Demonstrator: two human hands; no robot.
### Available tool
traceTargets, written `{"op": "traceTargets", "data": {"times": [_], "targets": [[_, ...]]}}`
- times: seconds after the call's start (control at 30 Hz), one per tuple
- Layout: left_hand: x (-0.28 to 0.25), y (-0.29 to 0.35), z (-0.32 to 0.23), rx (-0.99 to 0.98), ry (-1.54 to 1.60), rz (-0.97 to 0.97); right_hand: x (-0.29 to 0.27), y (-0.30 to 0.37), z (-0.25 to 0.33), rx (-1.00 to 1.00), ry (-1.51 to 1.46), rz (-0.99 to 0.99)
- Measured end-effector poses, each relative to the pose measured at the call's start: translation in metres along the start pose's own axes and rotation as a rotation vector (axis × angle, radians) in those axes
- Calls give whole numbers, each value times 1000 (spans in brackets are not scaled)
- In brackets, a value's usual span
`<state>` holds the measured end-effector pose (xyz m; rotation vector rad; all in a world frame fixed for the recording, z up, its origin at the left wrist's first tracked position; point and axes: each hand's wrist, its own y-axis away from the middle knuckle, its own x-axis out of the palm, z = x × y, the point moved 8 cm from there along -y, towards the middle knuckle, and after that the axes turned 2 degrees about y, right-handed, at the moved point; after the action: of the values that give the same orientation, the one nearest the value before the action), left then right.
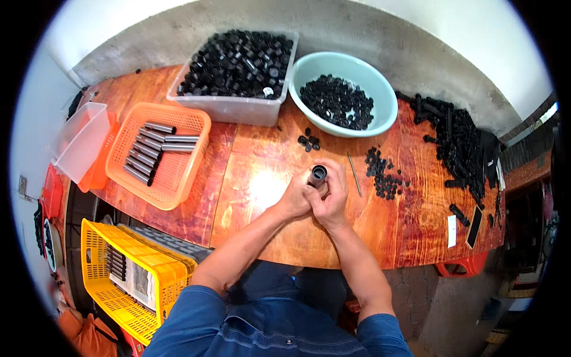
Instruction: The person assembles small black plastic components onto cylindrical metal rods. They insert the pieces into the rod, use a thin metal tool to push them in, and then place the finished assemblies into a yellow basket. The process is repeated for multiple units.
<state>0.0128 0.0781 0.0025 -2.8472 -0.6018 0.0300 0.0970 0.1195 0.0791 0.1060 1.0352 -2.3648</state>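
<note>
My left hand (295,196) and my right hand (331,196) are clasped together over the wooden table (250,178), both gripping a short dark metal tube (318,174) held upright, its black open end facing up. A thin metal rod (354,174) lies on the table just right of my hands. Loose small black parts (383,175) are scattered to the right, and a few more (308,141) lie beyond my hands.
An orange basket (189,172) with several grey tubes (153,152) sits at the left. Behind are a clear bin (238,110) of black parts and a pale green bowl (386,101) of small black pieces. A pile of black tubes (455,140) lies far right. A yellow crate (119,285) stands below.
</note>
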Motion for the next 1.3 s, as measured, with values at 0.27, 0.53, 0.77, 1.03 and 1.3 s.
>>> {"op": "traceTargets", "data": {"times": [0.27,0.53,0.77,1.03,1.3], "targets": [[5,-11,-38,234,-378,35,-5,4,-46,404,-512,-214],[-92,-15,-144,487,-598,-546,-27,6,-67,539,-519,-371],[-198,-152,-126,-111,-1162,-98,-11,1,-46,407,86,-64],[-186,-186,-72,-435,-1458,357,-17,-2,-40,243,105,-20],[-212,-180,-82,-334,-1408,163,-15,-4,-35,307,28,49]]}}
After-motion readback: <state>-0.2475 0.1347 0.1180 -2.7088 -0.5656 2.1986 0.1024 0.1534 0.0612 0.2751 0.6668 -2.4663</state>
